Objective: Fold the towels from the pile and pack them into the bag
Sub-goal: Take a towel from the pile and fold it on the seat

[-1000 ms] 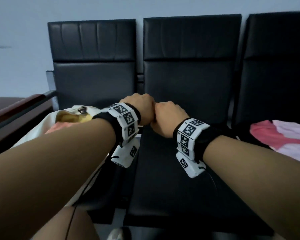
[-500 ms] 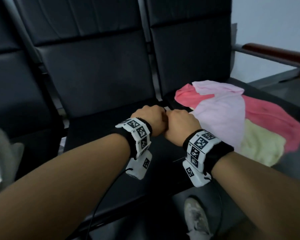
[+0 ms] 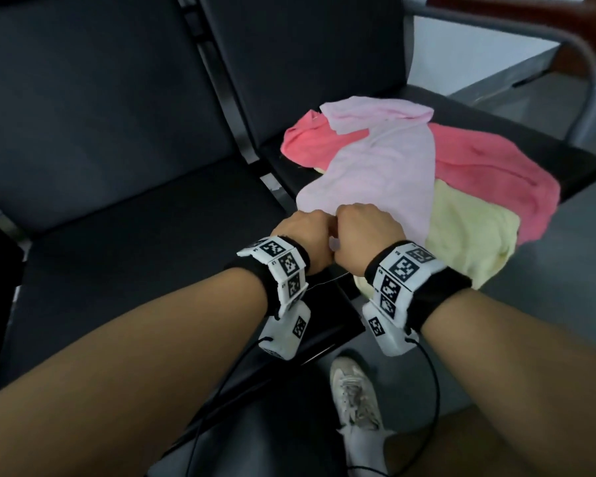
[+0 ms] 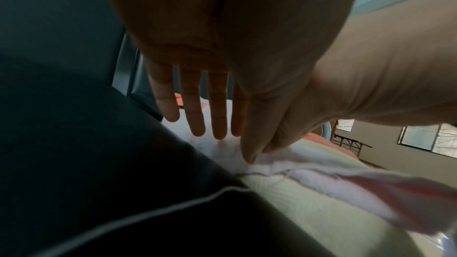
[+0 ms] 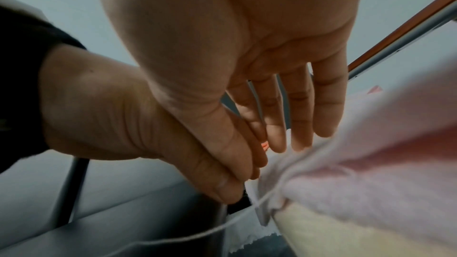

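Head view: the left grip [image 3: 303,235] and right grip [image 3: 369,228] sit side by side, touching, knuckles up, at the near edge of the pink towel [image 3: 386,160]. This towel spreads away from both grips, on top of the pile on the bench [image 3: 479,115]. A red towel [image 3: 489,166] lies under it, beyond and to the right of the right grip. A yellow towel [image 3: 468,235] lies just right of the right grip and hangs over the bench's front edge. An armrest [image 3: 530,15] is far beyond the right grip. A shoe [image 3: 355,390] is on the floor below the wrists.

Left wrist view: the left grip [image 4: 210,46] is unclosed, its fingers [image 4: 217,105] straight and pointing down at the pink towel [image 4: 321,179], its thumb tip on the towel's edge. The right grip [image 4: 358,85] presses in beside that thumb. The yellow towel [image 4: 309,212] lies under the pink edge. A thin thread [image 4: 148,212] trails across the dark seat below the grip.

Right wrist view: the right grip [image 5: 235,36] has straight fingers, with thumb and forefinger close together at the corner of the pink towel [image 5: 371,173]. Whether they pinch it cannot be told. The left grip [image 5: 111,114] lies against its thumb side. The yellow towel [image 5: 333,237] is below.
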The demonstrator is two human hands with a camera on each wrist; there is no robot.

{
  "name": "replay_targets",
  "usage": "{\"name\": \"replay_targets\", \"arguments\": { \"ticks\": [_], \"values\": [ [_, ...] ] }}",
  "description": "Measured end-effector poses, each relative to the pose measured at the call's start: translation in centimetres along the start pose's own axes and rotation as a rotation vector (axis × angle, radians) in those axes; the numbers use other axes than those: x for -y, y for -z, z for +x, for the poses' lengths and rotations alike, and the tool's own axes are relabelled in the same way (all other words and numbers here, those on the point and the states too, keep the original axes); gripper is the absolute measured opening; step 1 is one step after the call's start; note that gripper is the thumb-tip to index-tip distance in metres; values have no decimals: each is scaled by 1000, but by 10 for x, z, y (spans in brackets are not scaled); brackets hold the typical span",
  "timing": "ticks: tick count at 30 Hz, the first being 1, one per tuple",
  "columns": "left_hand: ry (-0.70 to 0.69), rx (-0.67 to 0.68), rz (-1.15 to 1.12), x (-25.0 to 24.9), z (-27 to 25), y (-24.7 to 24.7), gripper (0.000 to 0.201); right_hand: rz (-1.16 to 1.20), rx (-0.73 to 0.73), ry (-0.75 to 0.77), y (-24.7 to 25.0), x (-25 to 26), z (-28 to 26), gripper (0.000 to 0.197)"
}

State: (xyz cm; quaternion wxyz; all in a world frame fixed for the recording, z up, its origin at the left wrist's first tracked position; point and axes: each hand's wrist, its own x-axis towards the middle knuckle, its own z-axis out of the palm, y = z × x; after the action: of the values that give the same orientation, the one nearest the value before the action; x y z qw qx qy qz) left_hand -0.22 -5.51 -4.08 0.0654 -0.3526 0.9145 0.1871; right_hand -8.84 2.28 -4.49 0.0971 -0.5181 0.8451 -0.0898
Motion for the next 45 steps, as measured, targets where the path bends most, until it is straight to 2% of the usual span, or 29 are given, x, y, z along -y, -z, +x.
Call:
{"name": "replay_targets", "arguments": {
  "ticks": [7, 12, 16, 18, 19, 21, 22, 25, 27, 29, 33, 37, 39, 43, 45],
  "values": [
    [-8, -11, -41, -2, 14, -8, 37, -13, -31, 23, -13, -14, 5, 28],
    [-11, -28, 4, -4, 18, -9, 23, -43, -30, 27, -14, -14, 7, 28],
    [-16, -30, 46, -6, 16, -9, 20, -1, 2, -3, -10, -8, 6, 26],
    [-7, -33, 54, -7, 14, -8, 8, 55, -32, -11, -5, -3, 5, 26],
    [3, -47, 43, -8, 14, -8, 9, 92, -62, -10, -1, 0, 5, 31],
    [46, -79, 8, -7, 13, -6, 22, 187, -134, 3, 7, 6, 2, 42],
    [61, -101, -6, -6, 12, -4, 22, 234, -173, 16, 10, 9, 1, 46],
    [71, -200, -94, -2, 10, 0, 5, 330, -271, 64, 17, 15, -1, 46],
    [78, -272, -192, 2, 6, 2, 6, 368, -298, 78, 18, 17, 0, 43],
    [85, -345, -299, 6, 1, 6, 2, 384, -301, 88, 18, 17, 1, 40],
    [103, -431, -466, 13, -15, 22, 11, 417, -294, 134, 17, 24, -4, 38],
    [64, -530, -571, 17, -32, 33, 26, 425, -256, 163, 17, 35, -12, 59],
    [34, -563, -602, 19, -40, 36, 25, 458, -271, 162, 19, 41, -15, 63],
    [-13, -607, -637, 25, -53, 40, 20, 494, -360, 215, 23, 56, -13, 34],
    [-13, -627, -643, 32, -60, 41, 22, 521, -415, 242, 24, 65, -11, 27]
  ]
}}
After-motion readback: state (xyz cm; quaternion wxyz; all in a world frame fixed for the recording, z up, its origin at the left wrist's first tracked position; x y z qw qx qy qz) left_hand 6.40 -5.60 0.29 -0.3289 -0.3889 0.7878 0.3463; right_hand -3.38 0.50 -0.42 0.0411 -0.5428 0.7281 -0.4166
